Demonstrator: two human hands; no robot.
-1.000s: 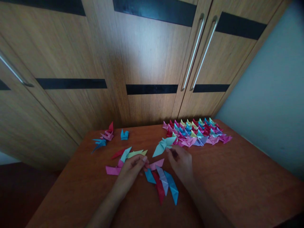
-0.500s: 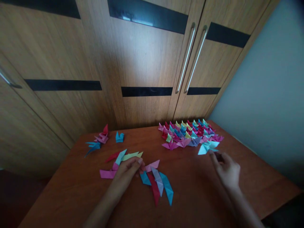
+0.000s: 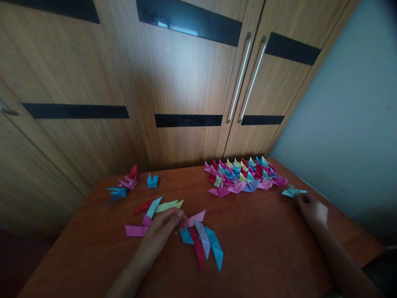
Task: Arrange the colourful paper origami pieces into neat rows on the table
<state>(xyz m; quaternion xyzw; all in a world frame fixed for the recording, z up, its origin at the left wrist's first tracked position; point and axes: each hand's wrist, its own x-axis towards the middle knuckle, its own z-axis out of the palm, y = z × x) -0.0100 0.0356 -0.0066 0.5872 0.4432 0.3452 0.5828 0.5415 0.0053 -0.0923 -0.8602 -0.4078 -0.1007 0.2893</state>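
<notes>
My right hand pinches the near edge of a light turquoise origami crane, just right of the front row of many folded cranes in pink, red, blue and yellow. Among loose folded paper strips rests my left hand, its fingers curled together. What they hold, if anything, is hidden. By its fingertips lie a pink strip and a blue one; further right are red, lilac and bright blue strips. Behind the hand are pale yellow, turquoise and magenta strips.
At the back left of the brown table sit a small blue folded piece, a pink and red piece and a blue crane-like piece. A wooden wardrobe stands behind, and a pale wall on the right.
My right hand has moved right with the turquoise crane, from in front of the rows to beside their front right end. The left hand stays among the strips. The view has shifted slightly.
</notes>
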